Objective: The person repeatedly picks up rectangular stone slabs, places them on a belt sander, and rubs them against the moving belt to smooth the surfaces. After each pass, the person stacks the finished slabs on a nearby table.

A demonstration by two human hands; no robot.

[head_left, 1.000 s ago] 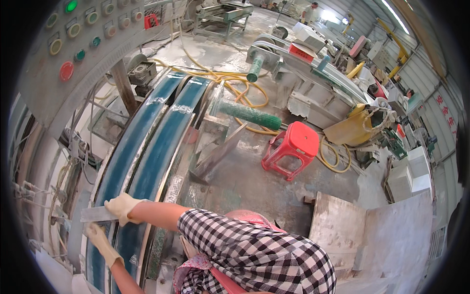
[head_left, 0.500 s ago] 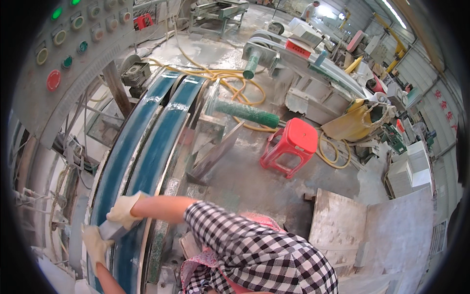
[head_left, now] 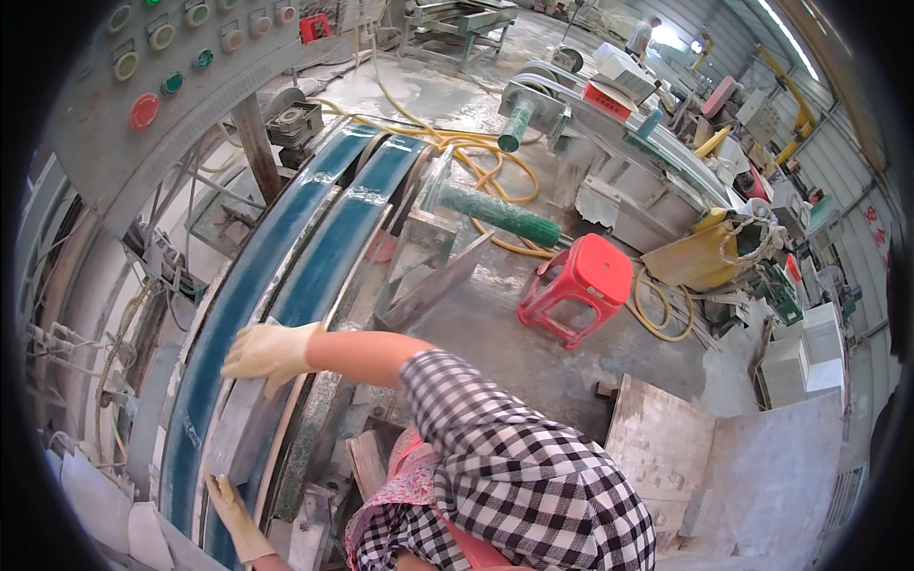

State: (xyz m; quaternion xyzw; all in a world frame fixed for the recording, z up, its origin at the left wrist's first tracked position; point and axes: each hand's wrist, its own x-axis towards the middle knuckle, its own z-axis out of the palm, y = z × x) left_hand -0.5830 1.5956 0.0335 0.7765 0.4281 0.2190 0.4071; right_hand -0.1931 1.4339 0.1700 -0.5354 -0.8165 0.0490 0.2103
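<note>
A long grey stone-like strip (head_left: 240,428) lies lengthwise over the two blue conveyor belts (head_left: 314,276), near their close end. Across its far end is my right hand (head_left: 271,352), in a pale glove, its fingers bent over the edge and the thumb on the near side. My left hand (head_left: 236,519), gloved the same way, is closed at the strip's near end; its fingertips are partly hidden against the strip. The strip's underside cannot be seen.
A grey control panel (head_left: 205,71) with buttons stands at upper left. Right of the belts are a green roller (head_left: 500,214), a red plastic stool (head_left: 581,285) and yellow hose (head_left: 514,176). A worn board (head_left: 657,447) stands at lower right. Another person (head_left: 643,36) is far off.
The strip has turned from a tilted position to lying along the belts. My right hand has moved farther away, my left nearer, so they are wider apart. The view has shifted slightly.
</note>
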